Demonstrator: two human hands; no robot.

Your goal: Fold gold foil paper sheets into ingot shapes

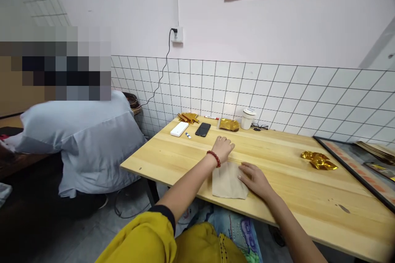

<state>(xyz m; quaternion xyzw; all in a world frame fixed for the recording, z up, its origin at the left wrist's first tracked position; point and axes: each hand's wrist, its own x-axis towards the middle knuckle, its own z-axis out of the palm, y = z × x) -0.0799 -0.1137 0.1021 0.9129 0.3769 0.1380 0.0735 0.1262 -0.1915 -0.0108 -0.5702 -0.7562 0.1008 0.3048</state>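
Observation:
A beige sheet of paper (227, 183) lies flat near the front edge of the wooden table (286, 160). My right hand (253, 177) rests on the paper's right edge, fingers stretched flat, pressing it down. My left hand (222, 148), with a red bead bracelet on the wrist, sits just beyond the paper's far edge with its fingers curled down onto the table; whether anything is under them is hidden.
Crumpled gold foil (319, 160) lies at the right. At the back are a gold box (229, 125), white cup (247, 118), black phone (203, 129), white power bank (179, 129) and gold pieces (189, 118). A framed board (354, 160) leans at the right. A person in a grey shirt (86, 139) bends at the left.

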